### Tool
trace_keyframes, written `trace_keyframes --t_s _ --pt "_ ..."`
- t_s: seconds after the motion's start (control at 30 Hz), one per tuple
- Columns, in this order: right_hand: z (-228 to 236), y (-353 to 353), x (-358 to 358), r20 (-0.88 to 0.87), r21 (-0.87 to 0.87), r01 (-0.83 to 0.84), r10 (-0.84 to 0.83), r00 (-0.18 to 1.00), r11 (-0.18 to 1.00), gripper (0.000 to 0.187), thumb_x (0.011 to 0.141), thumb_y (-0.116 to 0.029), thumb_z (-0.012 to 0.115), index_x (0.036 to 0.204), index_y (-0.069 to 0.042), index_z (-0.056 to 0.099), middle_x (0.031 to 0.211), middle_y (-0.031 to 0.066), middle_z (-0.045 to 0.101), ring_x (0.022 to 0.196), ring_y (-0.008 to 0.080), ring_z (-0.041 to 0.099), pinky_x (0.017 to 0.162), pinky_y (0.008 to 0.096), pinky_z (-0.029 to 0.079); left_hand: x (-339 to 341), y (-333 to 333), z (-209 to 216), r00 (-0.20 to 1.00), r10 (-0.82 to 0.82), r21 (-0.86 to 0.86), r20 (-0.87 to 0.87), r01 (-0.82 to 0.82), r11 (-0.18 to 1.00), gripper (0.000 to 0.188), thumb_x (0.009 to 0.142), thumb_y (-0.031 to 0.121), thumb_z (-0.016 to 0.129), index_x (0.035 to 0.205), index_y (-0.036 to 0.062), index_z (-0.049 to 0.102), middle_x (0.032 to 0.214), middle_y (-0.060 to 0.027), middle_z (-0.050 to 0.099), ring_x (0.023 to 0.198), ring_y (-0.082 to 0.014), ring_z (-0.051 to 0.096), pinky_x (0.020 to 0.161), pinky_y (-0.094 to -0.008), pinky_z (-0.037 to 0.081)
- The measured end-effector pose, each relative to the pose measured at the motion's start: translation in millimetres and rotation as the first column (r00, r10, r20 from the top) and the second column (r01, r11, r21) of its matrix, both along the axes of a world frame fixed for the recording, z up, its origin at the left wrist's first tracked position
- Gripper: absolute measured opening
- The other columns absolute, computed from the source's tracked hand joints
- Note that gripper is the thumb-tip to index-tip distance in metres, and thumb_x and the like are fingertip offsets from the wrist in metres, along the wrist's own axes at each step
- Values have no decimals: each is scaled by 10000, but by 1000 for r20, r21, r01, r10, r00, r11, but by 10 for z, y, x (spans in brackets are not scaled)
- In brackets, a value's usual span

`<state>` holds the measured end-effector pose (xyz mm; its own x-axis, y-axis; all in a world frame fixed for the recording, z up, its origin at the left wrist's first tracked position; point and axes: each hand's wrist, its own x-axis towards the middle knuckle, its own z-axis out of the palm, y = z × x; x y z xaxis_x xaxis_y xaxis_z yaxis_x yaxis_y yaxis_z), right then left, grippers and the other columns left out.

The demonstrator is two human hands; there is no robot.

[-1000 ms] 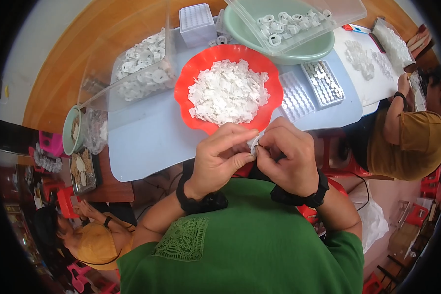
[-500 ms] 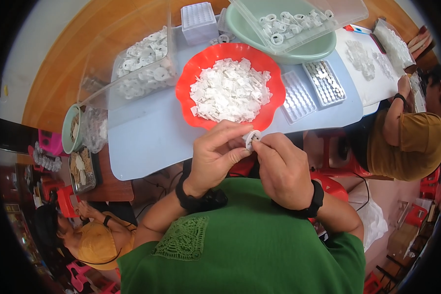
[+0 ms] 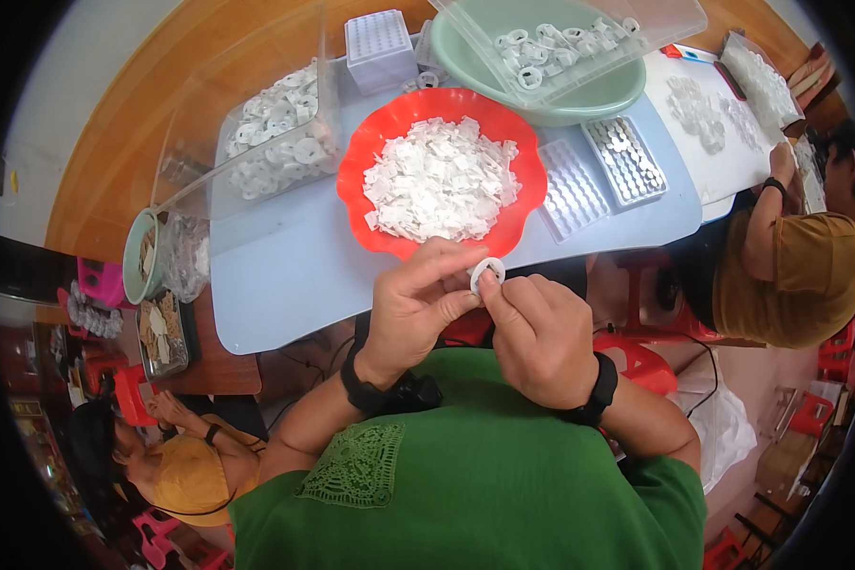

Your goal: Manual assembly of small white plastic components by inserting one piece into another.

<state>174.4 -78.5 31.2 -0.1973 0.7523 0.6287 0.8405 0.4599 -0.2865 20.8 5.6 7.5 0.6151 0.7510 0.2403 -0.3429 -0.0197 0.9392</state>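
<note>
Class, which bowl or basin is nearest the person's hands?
The red scalloped bowl, heaped with white pieces, beyond the left hand and right hand; the large basin and small bowl are pale green and farther away.

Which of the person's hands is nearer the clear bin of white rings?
Left. The left hand is rightward and personward of the clear bin; the right hand is farther right.

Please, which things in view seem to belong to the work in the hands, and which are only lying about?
Seem to belong:
white ring, held by the left hand, touched by the right hand
red bowl of white pieces
clear bin of similar rings
perhaps the tray of silvery discs

Probably just lying about:
plastic bag, far left
white bag on the floor
</note>
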Motion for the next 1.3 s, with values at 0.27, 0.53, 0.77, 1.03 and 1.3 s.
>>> trace_keyframes --t_s 0.27,0.53,0.77,1.03,1.3 --pt "-11 48 86 -218 -49 3 -14 976 999 436 733 31 641 1160 67 558 799 99 552 631 217 567 512 323 441 3 64 -21 995 -96 -128 -6 95 987 405 865 -76 593 1264 -54 521 1136 -116 578 1025 -185 595 883 -314 521" --pt "-169 127 -21 -593 -93 22 -73 802 995 386 739 89 699 1104 12 598 808 108 585 614 183 610 518 284 483 89 47 83 987 -110 -311 117 142 940 264 908 -44 510 1171 -46 533 1098 -122 613 1000 -160 601 842 -288 513" --pt "-124 157 -30 -579 -132 3 -80 811 991 360 740 84 701 1080 9 610 808 106 579 622 186 618 531 282 491 144 27 53 1000 15 -293 -20 -20 956 199 921 -23 523 1112 -48 575 994 -88 644 902 -121 615 786 -252 520" --pt "-53 175 54 -559 -141 131 -188 808 981 325 729 84 698 1033 13 610 830 112 591 639 182 633 543 273 497 145 45 136 999 -18 -379 51 36 925 288 926 -31 525 1211 -65 544 1049 -97 631 970 -147 611 881 -287 508" --pt "-38 199 58 -451 -49 128 -136 882 991 313 702 89 681 999 21 608 857 129 619 641 213 629 550 296 504 112 -2 89 998 -6 -120 58 12 993 346 887 -89 554 1231 -71 536 1129 -117 593 1020 -173 605 916 -303 496"
